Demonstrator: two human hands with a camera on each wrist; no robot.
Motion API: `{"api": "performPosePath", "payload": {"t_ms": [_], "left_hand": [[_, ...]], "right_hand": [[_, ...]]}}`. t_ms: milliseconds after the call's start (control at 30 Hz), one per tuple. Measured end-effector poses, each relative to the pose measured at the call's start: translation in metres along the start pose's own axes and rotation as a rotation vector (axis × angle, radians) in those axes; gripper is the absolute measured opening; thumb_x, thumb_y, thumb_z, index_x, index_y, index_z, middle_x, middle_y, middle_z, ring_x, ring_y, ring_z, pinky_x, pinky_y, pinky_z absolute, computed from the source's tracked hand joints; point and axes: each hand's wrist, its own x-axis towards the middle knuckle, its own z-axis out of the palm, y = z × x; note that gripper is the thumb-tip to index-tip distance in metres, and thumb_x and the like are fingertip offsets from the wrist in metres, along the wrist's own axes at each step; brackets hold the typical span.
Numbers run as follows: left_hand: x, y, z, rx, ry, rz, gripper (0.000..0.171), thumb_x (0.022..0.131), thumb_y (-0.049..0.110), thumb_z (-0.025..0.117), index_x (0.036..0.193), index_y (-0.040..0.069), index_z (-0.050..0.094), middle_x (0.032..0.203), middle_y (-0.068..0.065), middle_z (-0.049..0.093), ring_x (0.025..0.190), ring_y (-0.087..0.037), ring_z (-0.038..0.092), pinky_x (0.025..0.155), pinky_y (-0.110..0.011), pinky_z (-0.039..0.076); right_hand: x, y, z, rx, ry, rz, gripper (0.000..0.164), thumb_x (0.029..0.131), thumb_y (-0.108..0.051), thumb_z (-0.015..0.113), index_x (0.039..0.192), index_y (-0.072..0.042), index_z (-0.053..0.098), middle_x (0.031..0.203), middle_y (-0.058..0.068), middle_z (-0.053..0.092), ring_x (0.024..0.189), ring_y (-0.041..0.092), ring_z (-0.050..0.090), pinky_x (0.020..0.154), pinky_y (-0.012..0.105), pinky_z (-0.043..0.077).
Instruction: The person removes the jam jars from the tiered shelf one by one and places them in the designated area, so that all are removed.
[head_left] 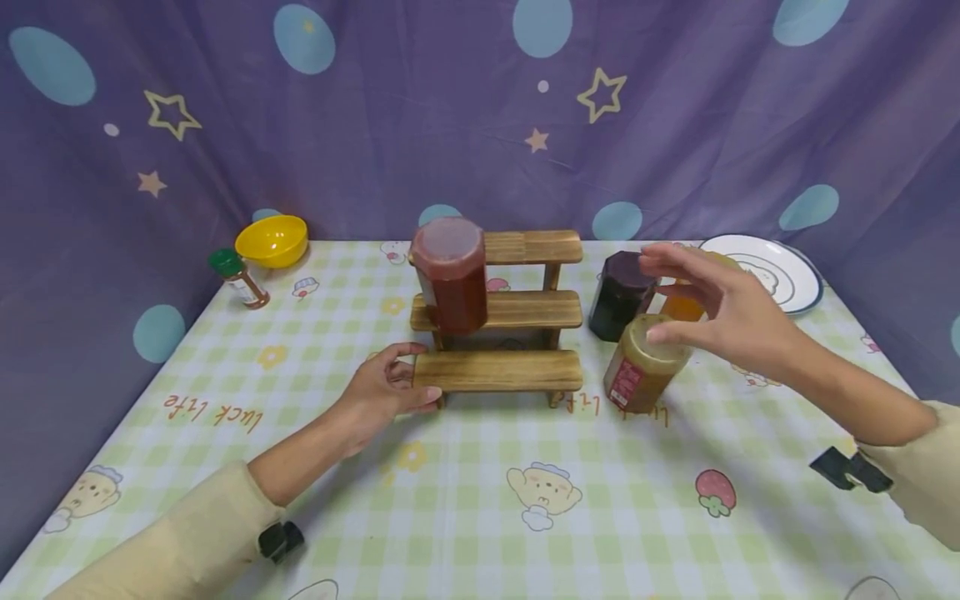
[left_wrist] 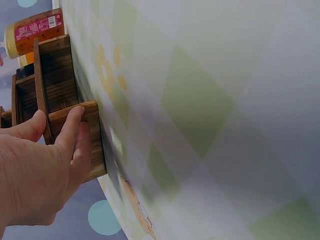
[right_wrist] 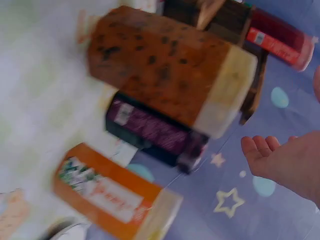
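My left hand (head_left: 375, 402) grips the left end of the bottom step of a three-step wooden stand (head_left: 498, 371). In the left wrist view, its fingers (left_wrist: 70, 132) lie along the end of the wood. A red jar (head_left: 453, 292) with a pale lid stands on the middle step, at the left. My right hand (head_left: 738, 321) is raised over the jars right of the stand, thumb and fingers spread apart, holding nothing. Nearest it is a brown, speckled jar (right_wrist: 155, 62) with a yellowish lid. Behind that stand a dark purple jar (head_left: 618, 296) and an orange jar (right_wrist: 110, 192), the latter partly hidden by the hand in the head view.
At the back right lies a white plate (head_left: 806, 279) with a dark rim. A yellow bowl (head_left: 273, 242) and a green-capped spice bottle (head_left: 243, 283) stand at the back left. A checked cloth (head_left: 480, 533) covers the table, and a purple curtain (head_left: 450, 125) hangs behind.
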Motion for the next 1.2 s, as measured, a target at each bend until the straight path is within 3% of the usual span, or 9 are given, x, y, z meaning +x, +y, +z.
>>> {"api": "performPosePath", "payload": {"t_ms": [267, 667, 967, 1200], "left_hand": [[0.001, 0.0, -0.001, 0.004, -0.006, 0.005, 0.066, 0.085, -0.004, 0.07, 0.141, 0.006, 0.037, 0.105, -0.012, 0.045, 0.09, -0.025, 0.059, 0.09, -0.042, 0.058], [0.001, -0.001, 0.0, 0.003, -0.004, 0.004, 0.066, 0.085, -0.004, 0.07, 0.141, 0.006, 0.037, 0.109, -0.013, 0.045, 0.091, -0.024, 0.058, 0.09, -0.042, 0.058], [0.001, -0.001, 0.0, -0.006, -0.007, 0.007, 0.066, 0.085, -0.006, 0.069, 0.141, 0.005, 0.037, 0.101, -0.008, 0.038, 0.084, -0.019, 0.045, 0.091, -0.043, 0.057], [0.001, 0.0, 0.0, 0.009, -0.005, 0.002, 0.065, 0.086, -0.005, 0.069, 0.142, 0.006, 0.037, 0.115, -0.013, 0.039, 0.096, -0.022, 0.053, 0.091, -0.042, 0.057]], "right_hand": [[0.026, -0.028, 0.014, -0.051, -0.068, -0.085, 0.084, 0.074, -0.001, 0.082, 0.146, -0.015, 0.042, 0.138, 0.006, 0.049, 0.125, 0.012, 0.049, 0.104, 0.024, 0.046], [0.065, -0.059, 0.04, 0.009, -0.176, -0.157, 0.085, 0.074, -0.008, 0.084, 0.146, -0.012, 0.041, 0.139, 0.003, 0.048, 0.126, 0.018, 0.047, 0.103, 0.034, 0.048], [0.098, -0.067, 0.063, 0.056, -0.242, -0.119, 0.09, 0.074, -0.01, 0.085, 0.148, -0.007, 0.034, 0.141, 0.011, 0.044, 0.126, 0.026, 0.048, 0.104, 0.039, 0.049], [0.12, -0.066, 0.082, 0.136, -0.256, -0.064, 0.088, 0.076, -0.007, 0.082, 0.149, -0.007, 0.032, 0.139, 0.012, 0.046, 0.121, 0.022, 0.052, 0.101, 0.034, 0.051]]}}
